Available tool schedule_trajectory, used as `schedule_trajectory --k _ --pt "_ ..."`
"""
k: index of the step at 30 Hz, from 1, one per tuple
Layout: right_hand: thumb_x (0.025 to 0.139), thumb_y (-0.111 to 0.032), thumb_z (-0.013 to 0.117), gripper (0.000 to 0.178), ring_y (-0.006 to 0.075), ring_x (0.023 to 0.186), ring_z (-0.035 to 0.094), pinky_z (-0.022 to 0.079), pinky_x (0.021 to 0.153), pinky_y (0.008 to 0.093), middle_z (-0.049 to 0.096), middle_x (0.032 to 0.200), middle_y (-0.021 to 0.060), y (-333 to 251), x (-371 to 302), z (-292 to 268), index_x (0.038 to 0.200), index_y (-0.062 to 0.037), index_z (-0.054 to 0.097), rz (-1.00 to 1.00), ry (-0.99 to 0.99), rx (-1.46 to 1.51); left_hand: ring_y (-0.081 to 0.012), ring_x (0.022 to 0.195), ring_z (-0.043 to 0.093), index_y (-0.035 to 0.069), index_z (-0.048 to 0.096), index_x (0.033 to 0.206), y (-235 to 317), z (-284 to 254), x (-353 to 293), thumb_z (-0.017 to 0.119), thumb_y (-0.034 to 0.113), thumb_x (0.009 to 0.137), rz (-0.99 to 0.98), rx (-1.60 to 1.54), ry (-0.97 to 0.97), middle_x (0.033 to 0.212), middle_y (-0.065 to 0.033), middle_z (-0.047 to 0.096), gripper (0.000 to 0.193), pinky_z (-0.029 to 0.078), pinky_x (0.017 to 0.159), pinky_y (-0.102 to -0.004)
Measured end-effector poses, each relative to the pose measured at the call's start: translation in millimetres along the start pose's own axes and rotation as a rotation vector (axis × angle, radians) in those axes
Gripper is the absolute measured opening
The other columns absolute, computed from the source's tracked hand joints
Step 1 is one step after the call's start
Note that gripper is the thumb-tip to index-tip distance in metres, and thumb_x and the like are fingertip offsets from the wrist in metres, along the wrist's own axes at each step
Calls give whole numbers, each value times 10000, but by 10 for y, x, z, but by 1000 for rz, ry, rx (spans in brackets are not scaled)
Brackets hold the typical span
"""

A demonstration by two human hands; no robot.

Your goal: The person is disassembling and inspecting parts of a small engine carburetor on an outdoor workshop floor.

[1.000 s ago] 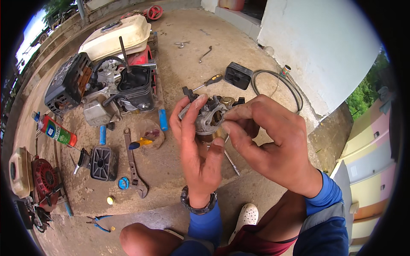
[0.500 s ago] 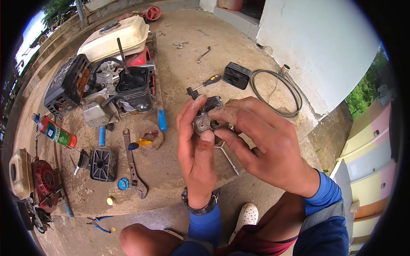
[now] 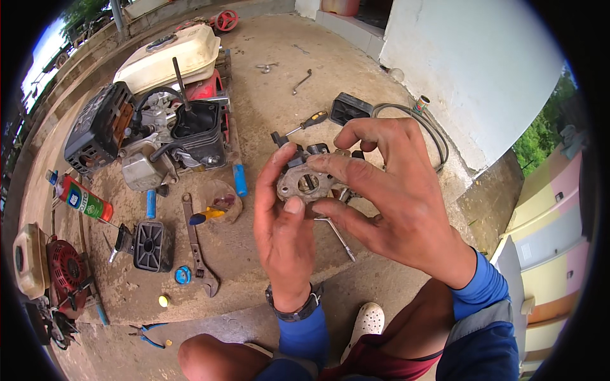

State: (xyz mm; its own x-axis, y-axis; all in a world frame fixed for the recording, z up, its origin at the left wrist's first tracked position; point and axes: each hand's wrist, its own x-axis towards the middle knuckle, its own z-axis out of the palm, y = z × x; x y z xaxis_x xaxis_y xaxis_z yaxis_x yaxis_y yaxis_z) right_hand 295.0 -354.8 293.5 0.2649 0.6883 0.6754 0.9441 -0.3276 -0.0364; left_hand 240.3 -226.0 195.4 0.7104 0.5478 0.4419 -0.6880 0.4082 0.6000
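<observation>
A grey metal carburetor (image 3: 292, 182) with black plastic parts is held up between both hands, its flat face with the round bore turned toward me. My left hand (image 3: 284, 222) closes round its left side, thumb at the lower edge and fingers behind. From the right, my right hand (image 3: 400, 197) grips it with the index finger on the upper edge and the thumb on the lower. Much of the carburetor's right side and back is hidden by my fingers. Below it on the concrete lies a metal T-shaped wrench (image 3: 343, 240), partly covered.
A partly dismantled engine (image 3: 190, 127) with a cream fuel tank (image 3: 168, 60) stands at left. Nearer lie an adjustable wrench (image 3: 199, 257), a black filter housing (image 3: 152, 246), a clear cup (image 3: 223, 202) and a red bottle (image 3: 82, 198). Beyond my hands are a screwdriver (image 3: 313, 120) and coiled cable (image 3: 443, 149).
The carburetor has turned so its flat face and bore now show more fully. My left hand has shifted slightly left, and my right hand's fingers have spread and risen a little.
</observation>
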Motion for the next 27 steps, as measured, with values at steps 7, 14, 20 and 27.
schedule_trajectory --k 7,14,20,27 --pt "691 -149 911 518 312 1037 576 502 876 427 634 1198 102 -10 9 20 1185 -112 760 4 -4 10 -276 1358 538 -55 392 1545 20 -3 -1 535 192 999 -1 -53 -34 1500 -192 508 616 456 1116 -403" --pt "696 -133 901 558 325 1076 587 504 887 441 633 1202 103 -17 -12 28 1229 -107 738 18 -23 19 -269 1372 523 -64 396 1540 8 -21 4 532 182 991 21 -10 -39 1519 -186 490 617 450 1122 -394" --pt "715 -114 886 535 327 1043 606 507 894 432 650 1173 100 112 -42 36 1227 -99 732 -10 -48 -17 -244 1361 517 -76 404 1535 -57 -48 41 524 156 994 -7 211 -55 1515 -176 491 601 445 1111 -385" --pt "838 -142 813 302 323 967 655 517 812 400 683 1024 115 489 -134 359 1111 -51 722 190 -76 194 -229 1345 500 47 551 1469 -318 -268 90 534 96 1039 -119 284 -60 1472 -129 492 433 425 1091 -338"
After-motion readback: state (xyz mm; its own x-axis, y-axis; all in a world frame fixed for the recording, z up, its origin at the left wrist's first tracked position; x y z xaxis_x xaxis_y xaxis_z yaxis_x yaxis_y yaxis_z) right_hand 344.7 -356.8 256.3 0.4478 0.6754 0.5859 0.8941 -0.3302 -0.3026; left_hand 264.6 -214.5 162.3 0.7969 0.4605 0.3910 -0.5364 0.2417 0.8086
